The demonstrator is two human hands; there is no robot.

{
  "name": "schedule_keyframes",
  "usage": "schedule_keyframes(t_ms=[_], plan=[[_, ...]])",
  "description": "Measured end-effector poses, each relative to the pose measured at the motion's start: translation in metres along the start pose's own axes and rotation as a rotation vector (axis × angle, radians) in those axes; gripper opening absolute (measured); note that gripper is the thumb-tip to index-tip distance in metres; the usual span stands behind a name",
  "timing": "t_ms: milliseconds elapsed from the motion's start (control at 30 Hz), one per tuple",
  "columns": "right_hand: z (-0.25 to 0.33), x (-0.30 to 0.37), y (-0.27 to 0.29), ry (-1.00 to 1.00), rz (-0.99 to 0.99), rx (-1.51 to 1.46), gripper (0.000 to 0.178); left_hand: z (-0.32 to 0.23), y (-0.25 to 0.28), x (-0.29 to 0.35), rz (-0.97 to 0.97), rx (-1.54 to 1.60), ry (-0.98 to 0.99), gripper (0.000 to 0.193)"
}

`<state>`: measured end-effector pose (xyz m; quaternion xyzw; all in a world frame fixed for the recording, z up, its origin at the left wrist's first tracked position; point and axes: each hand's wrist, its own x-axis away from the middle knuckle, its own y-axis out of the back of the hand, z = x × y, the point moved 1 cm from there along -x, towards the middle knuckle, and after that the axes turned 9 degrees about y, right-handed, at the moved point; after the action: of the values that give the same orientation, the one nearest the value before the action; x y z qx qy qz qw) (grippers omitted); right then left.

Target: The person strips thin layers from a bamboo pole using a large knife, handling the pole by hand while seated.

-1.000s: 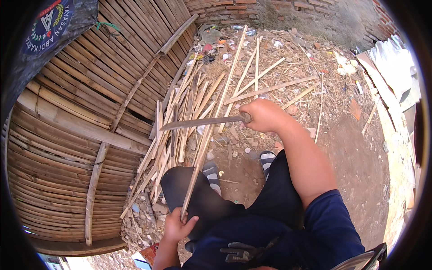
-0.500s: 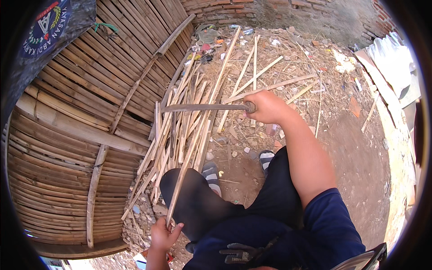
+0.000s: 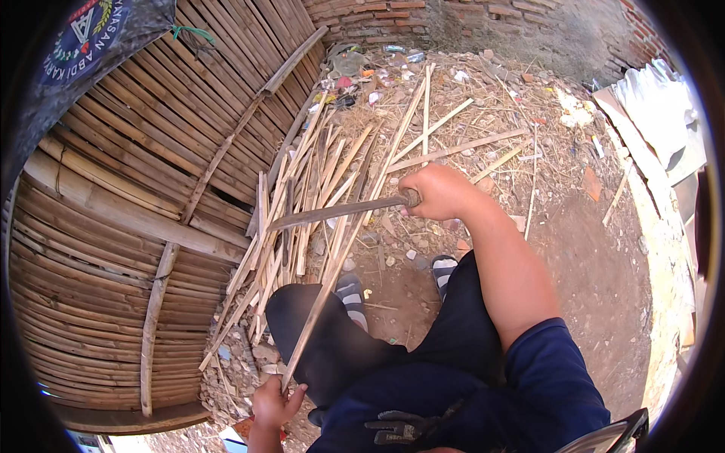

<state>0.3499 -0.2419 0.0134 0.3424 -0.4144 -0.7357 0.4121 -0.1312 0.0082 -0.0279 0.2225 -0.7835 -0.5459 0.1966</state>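
Observation:
My right hand (image 3: 438,192) grips the handle of a long dark machete (image 3: 332,213), whose blade points left and lies across a thin bamboo strip (image 3: 332,275). My left hand (image 3: 273,402) holds the near end of that strip, low by my left knee. The strip slants up and away from that hand toward the pile of split bamboo (image 3: 317,174) on the ground ahead. I sit with knees apart in dark trousers, and my striped sandals (image 3: 351,294) rest on the dirt.
A woven bamboo wall panel (image 3: 121,219) fills the left side. Loose bamboo sticks, straw and litter cover the earth (image 3: 468,98) up to a brick wall (image 3: 423,15) at the back. White sheets and boards (image 3: 649,113) lie at the right.
My left hand has pulled the strip's end down and toward me. The machete in my right hand has swung slightly, its blade still across the strip.

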Motion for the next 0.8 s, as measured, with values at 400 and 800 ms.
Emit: schedule_keyframes(t_ms=[400,800], plan=[[-0.052,0.001,-0.016,-0.152,-0.232,-0.137,0.045,-0.009,-0.001,-0.003,0.045,0.107,0.063,0.043],[-0.077,0.017,0.005,-0.409,-0.438,-0.278,0.042,-0.009,-0.003,-0.01,0.034,0.081,-0.019,0.044]])
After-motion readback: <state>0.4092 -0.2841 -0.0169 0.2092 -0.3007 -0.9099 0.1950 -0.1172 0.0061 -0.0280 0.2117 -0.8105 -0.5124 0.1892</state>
